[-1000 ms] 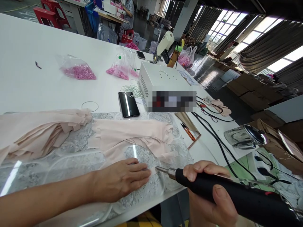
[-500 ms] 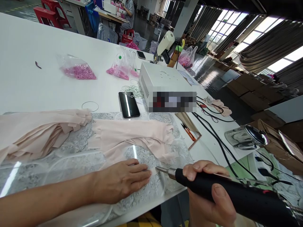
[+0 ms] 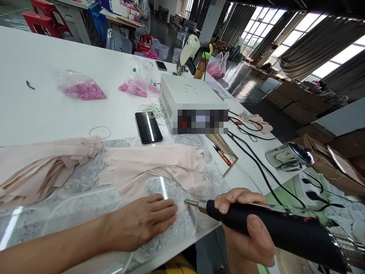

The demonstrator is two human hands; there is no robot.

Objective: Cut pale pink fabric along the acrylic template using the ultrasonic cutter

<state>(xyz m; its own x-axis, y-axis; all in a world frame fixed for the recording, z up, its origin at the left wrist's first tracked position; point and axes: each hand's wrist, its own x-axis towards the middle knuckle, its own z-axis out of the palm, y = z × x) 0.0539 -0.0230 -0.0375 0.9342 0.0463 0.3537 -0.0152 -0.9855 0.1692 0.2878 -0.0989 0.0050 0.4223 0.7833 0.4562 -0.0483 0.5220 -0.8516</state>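
Note:
My left hand [image 3: 145,219] lies palm down with its fingers stretched out together on a marbled mat with a clear cover [image 3: 76,213]. A pale scrap of cloth shows by its fingertips; most of what lies under the palm is hidden. In my right hand [image 3: 248,232] is a thick black handheld tool [image 3: 273,232] with a slim metal tip, fingers wrapped round its body. The tip points left, close to the left fingertips; whether it touches the cloth I cannot tell. Just beyond lie pale pink fabric pieces [image 3: 154,158], overlapping in a loose stack.
Left lies a larger fabric stack [image 3: 51,160]. Behind are a black phone [image 3: 148,127], a grey box unit [image 3: 191,91] with cables [image 3: 256,163], and bags of pink bits [image 3: 84,89]. Orange-handled snips [image 3: 224,156] and a lidded glass pot [image 3: 288,156] stand right. A person [image 3: 144,17] sits far back.
The whole view has shifted slightly, so things appear a little further left. Both hands keep nearly the same pose, and the tool tip stays near the left fingertips.

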